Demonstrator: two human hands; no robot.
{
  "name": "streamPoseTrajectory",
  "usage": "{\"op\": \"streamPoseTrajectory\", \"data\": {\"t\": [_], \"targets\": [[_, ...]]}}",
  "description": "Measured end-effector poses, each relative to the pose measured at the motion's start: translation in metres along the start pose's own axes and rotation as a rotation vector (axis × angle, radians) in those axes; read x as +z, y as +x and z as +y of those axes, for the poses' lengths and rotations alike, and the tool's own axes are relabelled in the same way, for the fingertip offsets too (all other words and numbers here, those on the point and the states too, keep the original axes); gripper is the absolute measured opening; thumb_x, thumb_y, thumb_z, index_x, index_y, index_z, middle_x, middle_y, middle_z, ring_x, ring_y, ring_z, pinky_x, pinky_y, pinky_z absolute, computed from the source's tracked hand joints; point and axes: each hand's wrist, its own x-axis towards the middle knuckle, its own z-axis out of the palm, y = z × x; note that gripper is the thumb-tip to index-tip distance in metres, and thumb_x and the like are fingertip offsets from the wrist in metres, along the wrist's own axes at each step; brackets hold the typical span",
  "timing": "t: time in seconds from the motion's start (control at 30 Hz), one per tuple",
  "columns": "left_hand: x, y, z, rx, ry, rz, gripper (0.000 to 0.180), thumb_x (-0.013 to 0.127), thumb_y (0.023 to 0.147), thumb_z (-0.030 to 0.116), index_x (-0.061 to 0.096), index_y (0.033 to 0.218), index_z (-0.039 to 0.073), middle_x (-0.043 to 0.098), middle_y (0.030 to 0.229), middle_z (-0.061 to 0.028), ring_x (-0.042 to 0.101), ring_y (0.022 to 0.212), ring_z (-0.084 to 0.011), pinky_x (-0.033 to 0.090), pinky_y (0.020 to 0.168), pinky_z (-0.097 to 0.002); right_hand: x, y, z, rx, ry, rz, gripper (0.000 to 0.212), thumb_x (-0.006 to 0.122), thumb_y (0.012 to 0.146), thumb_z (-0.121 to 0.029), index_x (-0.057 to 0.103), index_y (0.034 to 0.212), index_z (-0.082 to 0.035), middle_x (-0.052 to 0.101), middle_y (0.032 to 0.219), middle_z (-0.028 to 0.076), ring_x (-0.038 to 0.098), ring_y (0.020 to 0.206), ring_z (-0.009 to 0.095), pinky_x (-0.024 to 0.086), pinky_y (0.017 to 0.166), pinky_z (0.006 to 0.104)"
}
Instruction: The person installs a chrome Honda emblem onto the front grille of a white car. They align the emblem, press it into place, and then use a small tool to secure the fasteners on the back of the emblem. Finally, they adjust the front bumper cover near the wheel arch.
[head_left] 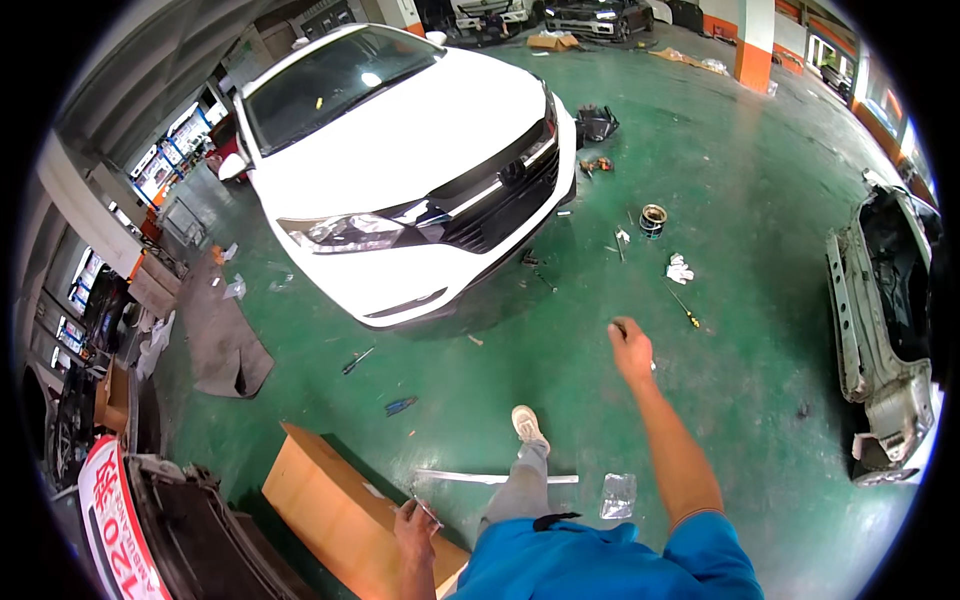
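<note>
- While standing on green floor (540, 372), facing a white car (410, 150).
- Beside a cardboard box (335, 500), left.
- Holding right hand (632, 354) out, grip apart or together: cannot tell.
- Clamping, with grip of left hand (413, 532), a slim silvery piece (428, 512) near the box.

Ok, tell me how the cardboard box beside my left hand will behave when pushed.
The cardboard box should hold its shape fairly well, given its flat panels and crisp edges. Being flat-sided on a glossy green floor, it would probably slide rather than roll.
</note>
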Motion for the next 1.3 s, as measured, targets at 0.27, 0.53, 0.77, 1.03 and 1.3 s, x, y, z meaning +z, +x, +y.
{"op": "streamPoseTrajectory", "data": {"t": [0.27, 0.53, 0.77, 1.03, 1.3], "targets": [[0.201, 0.219, 0.175, 0.053, 0.074, -0.088, 0.066, 0.077, 0.094, 0.026, 0.048, 0.144, -0.005, 0.067, 0.118, -0.0139, 0.07, 0.101, -0.0198, 0.057, 0.073, -0.0302, 0.18, 0.157, 0.047, 0.385, -0.098, 0.058, 0.043, 0.063, 0.1, -0.037, 0.061, 0.13, -0.007, 0.067, 0.117, 0.016, 0.065, 0.105, 0.038, 0.053, 0.09, 0.0501], [0.31, 0.34, 0.302, 0.12, 0.194, -0.023, 0.055, 0.072, 0.096, 0.022, 0.051, 0.141, -0.002, 0.066, 0.116, -0.0111, 0.069, 0.098, -0.0217, 0.057, 0.076, -0.0323, 0.321, 0.377, 0.003, 0.381, -0.058, 0.176, 0.042, 0.059, 0.103, -0.033, 0.058, 0.135, -0.006, 0.061, 0.13, 0.016, 0.057, 0.122, 0.038, 0.05, 0.098, 0.0485], [0.344, 0.401, 0.286, 0.018, 0.223, 0.09, 0.035, 0.066, 0.098, 0.029, 0.06, 0.119, 0.003, 0.067, 0.103, -0.0082, 0.068, 0.085, -0.0191, 0.056, 0.07, -0.0321, 0.482, 0.568, -0.008, 0.206, 0.109, 0.34, 0.046, 0.063, 0.102, -0.03, 0.056, 0.137, -0.002, 0.056, 0.142, 0.023, 0.053, 0.131, 0.042, 0.045, 0.109, 0.0478], [0.35, 0.459, 0.317, 0.077, 0.6, -0.068, 0.035, 0.053, 0.104, 0.016, 0.063, 0.135, 0.0, 0.066, 0.124, -0.0115, 0.068, 0.11, -0.0276, 0.06, 0.086, -0.0412, 0.529, 0.669, -0.016, -0.04, 0.1, 0.578, 0.043, 0.057, 0.105, -0.025, 0.056, 0.137, 0.002, 0.054, 0.142, 0.028, 0.051, 0.13, 0.046, 0.041, 0.11, 0.049], [0.361, 0.516, 0.329, -0.2, 0.267, -0.028, 0.06, 0.074, 0.089, 0.034, 0.057, 0.134, -0.002, 0.069, 0.111, -0.0167, 0.074, 0.095, -0.0329, 0.062, 0.074, -0.0434, 0.528, 0.711, 0.019, 0.181, -0.011, 0.75, 0.035, 0.055, 0.104, -0.015, 0.057, 0.134, 0.003, 0.058, 0.134, 0.023, 0.054, 0.125, 0.043, 0.042, 0.106, 0.0494]]}}
